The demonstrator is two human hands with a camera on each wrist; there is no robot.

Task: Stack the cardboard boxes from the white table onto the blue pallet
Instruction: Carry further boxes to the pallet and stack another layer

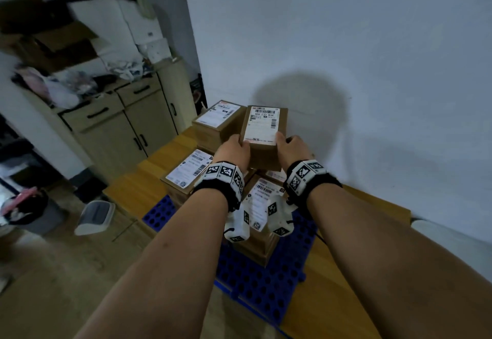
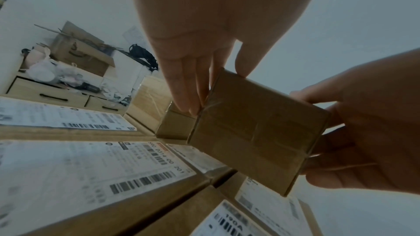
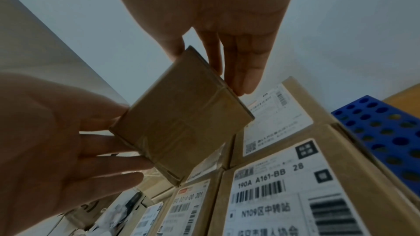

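Holding: cardboard box (image 1: 262, 136) aloft between both hands, above stacked boxes (image 1: 186, 171) on blue pallet (image 1: 261, 282).
Left hand (image 1: 233, 149): grips its 9 o'clock side.
Right hand (image 1: 294, 148): grips its 3 o'clock side.

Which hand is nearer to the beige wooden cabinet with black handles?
Left. The left hand holds the raised brown cardboard box on the side facing the cabinet; the right hand holds the far side.
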